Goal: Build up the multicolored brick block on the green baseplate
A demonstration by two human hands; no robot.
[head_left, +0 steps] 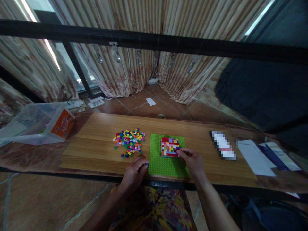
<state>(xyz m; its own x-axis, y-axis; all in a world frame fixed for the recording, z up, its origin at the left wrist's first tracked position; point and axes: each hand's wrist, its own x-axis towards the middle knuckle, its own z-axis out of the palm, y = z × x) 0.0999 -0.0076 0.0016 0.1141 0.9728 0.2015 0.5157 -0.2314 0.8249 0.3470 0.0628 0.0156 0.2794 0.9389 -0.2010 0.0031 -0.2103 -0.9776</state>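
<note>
A green studded baseplate point(157, 165) lies on the wooden board. On it stands a low block of multicoloured toy bricks point(170, 147), mostly red, white, yellow and blue on top. My right hand point(192, 160) reaches in from the right, its thumb and forefinger pinched at the block's right edge around a small dark blue brick point(178, 149). Beside the plate's lower left edge is my left hand point(134, 170), fingers closed on a small blue brick point(146, 164). A loose heap of small coloured bricks point(130, 141) spreads to the left of the plate.
A clear plastic bin point(36, 122) with an orange label stands at the far left. A phone-like object point(222, 145), blurred out, lies right of the plate, with white paper point(256, 157) beyond it. A black bar point(154, 40) crosses in front of the curtains point(134, 73).
</note>
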